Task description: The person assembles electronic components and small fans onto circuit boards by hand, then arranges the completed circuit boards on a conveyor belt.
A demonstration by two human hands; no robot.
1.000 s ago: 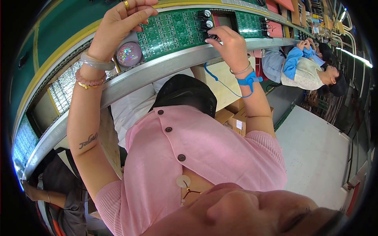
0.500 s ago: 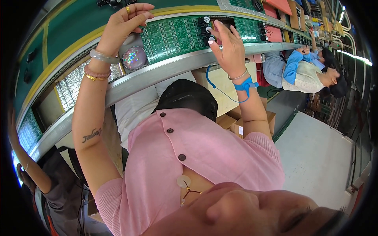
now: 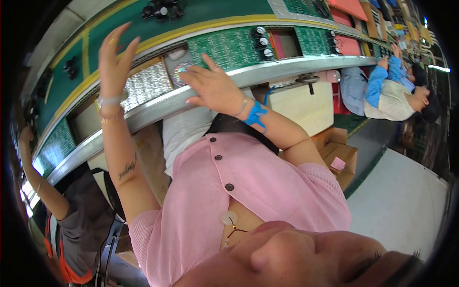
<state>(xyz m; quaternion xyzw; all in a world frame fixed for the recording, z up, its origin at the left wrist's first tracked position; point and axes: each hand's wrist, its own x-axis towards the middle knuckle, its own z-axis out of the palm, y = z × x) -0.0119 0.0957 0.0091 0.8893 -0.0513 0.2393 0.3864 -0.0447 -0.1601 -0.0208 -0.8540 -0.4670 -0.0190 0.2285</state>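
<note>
With fingers spread, the left hand (image 3: 114,64) appears empty over the edge of the green counter (image 3: 224,10); the right hand (image 3: 216,90) is likewise splayed, its grip apparently holding nothing, beside a glittery disc (image 3: 180,71) at its ten o'clock. The green circuit board (image 3: 221,50) lies at the right hand's twelve o'clock, black parts (image 3: 263,43) at its three-o'clock end: best handled, I'd judge, by its edges, keeping the blue wrist strap (image 3: 256,116) clear.

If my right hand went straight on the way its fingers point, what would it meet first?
Probably the round glittery disc: in this view the right hand overlaps its edge, though depth is unclear.
</note>
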